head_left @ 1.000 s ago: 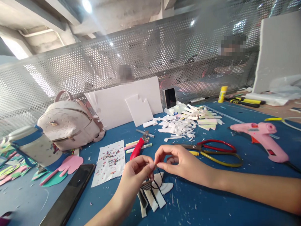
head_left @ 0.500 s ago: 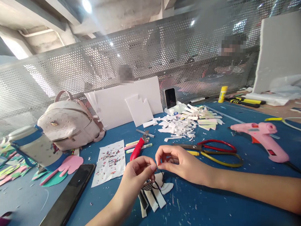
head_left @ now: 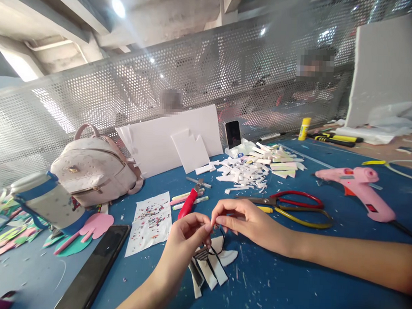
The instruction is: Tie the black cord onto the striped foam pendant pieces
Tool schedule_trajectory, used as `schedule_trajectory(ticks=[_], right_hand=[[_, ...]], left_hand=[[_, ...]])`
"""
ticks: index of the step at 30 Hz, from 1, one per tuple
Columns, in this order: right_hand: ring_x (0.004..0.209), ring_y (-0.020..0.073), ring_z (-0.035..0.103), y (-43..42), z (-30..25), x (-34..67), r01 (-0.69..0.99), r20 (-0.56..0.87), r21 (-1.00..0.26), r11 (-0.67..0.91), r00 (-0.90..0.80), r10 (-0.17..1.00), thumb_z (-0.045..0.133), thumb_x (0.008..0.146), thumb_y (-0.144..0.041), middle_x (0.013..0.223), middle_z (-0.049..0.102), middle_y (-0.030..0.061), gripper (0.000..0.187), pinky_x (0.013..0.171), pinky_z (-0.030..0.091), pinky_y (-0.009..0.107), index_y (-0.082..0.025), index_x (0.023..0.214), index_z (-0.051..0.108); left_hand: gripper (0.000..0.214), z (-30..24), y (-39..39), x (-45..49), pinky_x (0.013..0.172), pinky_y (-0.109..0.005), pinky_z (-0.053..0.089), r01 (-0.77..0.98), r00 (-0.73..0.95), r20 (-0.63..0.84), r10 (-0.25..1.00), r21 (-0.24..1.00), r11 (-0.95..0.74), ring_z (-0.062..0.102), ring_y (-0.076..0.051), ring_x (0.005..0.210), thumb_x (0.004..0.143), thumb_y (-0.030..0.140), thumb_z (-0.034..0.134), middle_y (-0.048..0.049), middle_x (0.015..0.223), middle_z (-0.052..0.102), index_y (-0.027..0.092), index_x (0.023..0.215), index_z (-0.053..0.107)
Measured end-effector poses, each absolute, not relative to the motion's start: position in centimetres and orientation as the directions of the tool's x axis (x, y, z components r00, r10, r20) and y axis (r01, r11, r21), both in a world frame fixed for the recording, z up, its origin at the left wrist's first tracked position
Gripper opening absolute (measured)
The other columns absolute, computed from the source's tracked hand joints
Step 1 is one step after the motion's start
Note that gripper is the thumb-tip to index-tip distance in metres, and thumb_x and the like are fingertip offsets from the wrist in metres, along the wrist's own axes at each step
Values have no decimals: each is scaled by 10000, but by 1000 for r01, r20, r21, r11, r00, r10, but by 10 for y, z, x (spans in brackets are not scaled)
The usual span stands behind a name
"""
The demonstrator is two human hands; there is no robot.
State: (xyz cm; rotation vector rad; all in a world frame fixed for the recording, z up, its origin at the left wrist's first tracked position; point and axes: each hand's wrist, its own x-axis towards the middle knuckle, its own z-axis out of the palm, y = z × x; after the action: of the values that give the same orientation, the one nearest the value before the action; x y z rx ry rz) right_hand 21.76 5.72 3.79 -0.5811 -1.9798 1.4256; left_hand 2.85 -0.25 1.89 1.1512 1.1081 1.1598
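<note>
My left hand (head_left: 190, 235) and my right hand (head_left: 237, 220) meet fingertip to fingertip above the blue table (head_left: 282, 290). Both are closed in a pinch on a thin black cord (head_left: 222, 246), whose loop hangs below the fingers. Fingers hide the exact spot they grip. A small dark striped piece (head_left: 201, 254) hangs by the cord under my left fingers. Beneath it lie white strips (head_left: 207, 274) and a rounded white scrap (head_left: 228, 257). Just beyond my left hand is a red-handled cutter (head_left: 190, 202). Behind my right wrist lie large scissors (head_left: 300, 211) with red and yellow handles.
A pink glue gun (head_left: 367, 187) lies at right. White foam offcuts (head_left: 246, 171) are heaped behind my hands, near a propped phone (head_left: 233, 134). To the left are a bead-strewn paper (head_left: 149, 224), another phone (head_left: 95, 268), a tumbler (head_left: 50, 203) and a backpack (head_left: 97, 168).
My right fingertips have shifted slightly, the thumb lifting a little and closing nearer to my left fingertips. The cord and striped piece stay almost where they were.
</note>
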Motion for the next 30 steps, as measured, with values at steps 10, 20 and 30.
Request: schedule_trajectory(ticks=[10, 20, 30], right_hand=[[773, 135, 615, 62, 32, 217, 39, 248, -927, 373, -683, 687, 714, 859, -251, 847, 676, 3, 84, 705, 479, 255, -184, 849, 664], [787, 130, 587, 57, 36, 218, 59, 286, -890, 453, -700, 655, 619, 907, -161, 885, 669, -4, 65, 724, 471, 247, -206, 902, 665], [804, 151, 591, 51, 44, 222, 65, 288, -866, 497, -747, 599, 558, 943, -177, 894, 661, 17, 104, 752, 488, 273, -209, 961, 655]], left_hand=[[283, 18, -2, 29, 590, -260, 409, -65, 89, -23, 996, 998, 28, 533, -142, 578, 797, 417, 779, -28, 631, 592, 145, 805, 700], [284, 16, -1, 29, 571, -257, 397, -56, 99, -13, 995, 998, 18, 526, -137, 554, 790, 421, 784, -24, 614, 594, 150, 815, 705], [303, 19, -3, 31, 573, -247, 395, -40, 128, -15, 992, 999, 20, 530, -133, 564, 788, 442, 780, -30, 632, 595, 150, 800, 702]])
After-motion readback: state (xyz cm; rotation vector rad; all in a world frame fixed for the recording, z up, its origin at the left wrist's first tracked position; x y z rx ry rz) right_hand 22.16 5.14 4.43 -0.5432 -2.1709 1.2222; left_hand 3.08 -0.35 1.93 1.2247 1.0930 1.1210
